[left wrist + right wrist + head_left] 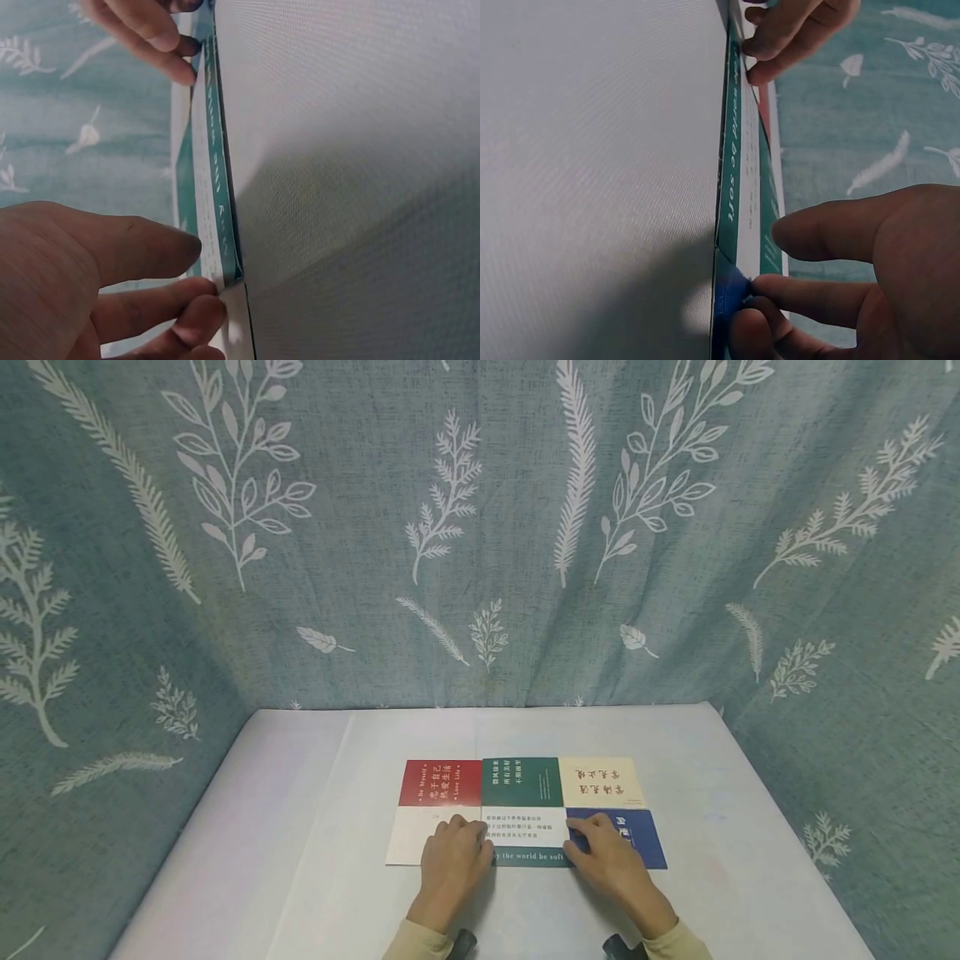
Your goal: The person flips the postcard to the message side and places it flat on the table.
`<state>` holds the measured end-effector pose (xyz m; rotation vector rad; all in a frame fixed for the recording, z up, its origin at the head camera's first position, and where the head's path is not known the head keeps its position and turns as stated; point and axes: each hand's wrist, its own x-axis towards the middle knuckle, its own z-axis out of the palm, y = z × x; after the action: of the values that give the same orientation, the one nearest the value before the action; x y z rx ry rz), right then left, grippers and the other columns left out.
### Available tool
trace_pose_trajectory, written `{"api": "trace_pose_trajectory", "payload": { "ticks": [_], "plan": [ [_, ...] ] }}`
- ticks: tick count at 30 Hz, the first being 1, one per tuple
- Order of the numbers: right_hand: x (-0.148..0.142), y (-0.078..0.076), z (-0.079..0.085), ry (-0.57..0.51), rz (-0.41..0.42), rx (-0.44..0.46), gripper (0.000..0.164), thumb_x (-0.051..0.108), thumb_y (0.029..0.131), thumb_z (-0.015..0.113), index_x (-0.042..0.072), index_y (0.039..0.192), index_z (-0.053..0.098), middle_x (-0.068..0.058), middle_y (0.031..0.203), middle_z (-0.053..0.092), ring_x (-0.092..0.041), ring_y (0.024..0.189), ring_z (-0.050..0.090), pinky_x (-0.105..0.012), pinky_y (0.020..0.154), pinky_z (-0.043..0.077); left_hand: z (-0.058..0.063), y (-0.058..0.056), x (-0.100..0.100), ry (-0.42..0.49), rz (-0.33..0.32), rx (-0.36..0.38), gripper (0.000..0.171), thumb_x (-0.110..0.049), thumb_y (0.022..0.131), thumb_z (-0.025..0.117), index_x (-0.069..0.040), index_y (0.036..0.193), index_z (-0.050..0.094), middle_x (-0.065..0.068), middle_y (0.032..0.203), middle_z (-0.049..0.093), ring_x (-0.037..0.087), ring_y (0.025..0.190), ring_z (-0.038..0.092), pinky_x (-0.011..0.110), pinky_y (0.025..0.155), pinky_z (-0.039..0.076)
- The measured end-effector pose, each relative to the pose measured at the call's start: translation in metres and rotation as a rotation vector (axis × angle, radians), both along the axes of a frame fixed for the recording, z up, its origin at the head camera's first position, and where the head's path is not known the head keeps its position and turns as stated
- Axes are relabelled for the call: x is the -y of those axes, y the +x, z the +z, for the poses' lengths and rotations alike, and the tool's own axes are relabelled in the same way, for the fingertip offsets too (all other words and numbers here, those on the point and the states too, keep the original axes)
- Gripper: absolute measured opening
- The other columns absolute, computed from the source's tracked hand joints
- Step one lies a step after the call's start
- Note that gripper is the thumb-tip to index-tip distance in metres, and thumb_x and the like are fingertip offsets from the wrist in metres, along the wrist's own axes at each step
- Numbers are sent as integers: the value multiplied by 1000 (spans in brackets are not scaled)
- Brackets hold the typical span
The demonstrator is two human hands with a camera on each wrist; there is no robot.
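Two rows of three printed cards lie flat, edge to edge. The front middle one is a white card with a green band (525, 828). My left hand (455, 860) rests at this card's left edge, over the plain cream card (405, 843). My right hand (609, 864) is at its right edge, over the blue card (651, 835). In the left wrist view, fingertips touch near the corner of the white card (225, 259), thumb and finger apart. The right wrist view has my right fingertips by the seam with the blue card (727, 289).
Behind lie a red card (420, 785), a green card (525, 785) and a cream card (600, 789) with dark writing. All are on a white table (337, 793). A leaf-patterned teal curtain (480, 527) closes off the back and sides.
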<state>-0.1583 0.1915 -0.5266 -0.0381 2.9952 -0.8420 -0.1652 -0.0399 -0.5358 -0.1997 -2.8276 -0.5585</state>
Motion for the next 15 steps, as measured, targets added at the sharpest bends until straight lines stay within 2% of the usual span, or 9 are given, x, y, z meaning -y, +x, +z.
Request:
{"api": "trace_pose_trajectory", "payload": {
  "ticks": [5,15],
  "plan": [
    [-1,2,1,12,-4,9,40,24,92,70,8,129,69,-5,106,57,-18,82,55,-39,70,49,2,1,-1,-13,4,10,20,-18,81,77,-9,99,79,7,83,68,19,68,55,32,56,44],
    [-4,2,3,33,-12,26,39,25,93,69,9,128,69,-4,106,57,-18,81,56,-37,68,48,3,1,0,-26,8,28,22,-19,81,77,-10,101,80,6,83,67,18,67,54,31,55,44]
  ]
}}
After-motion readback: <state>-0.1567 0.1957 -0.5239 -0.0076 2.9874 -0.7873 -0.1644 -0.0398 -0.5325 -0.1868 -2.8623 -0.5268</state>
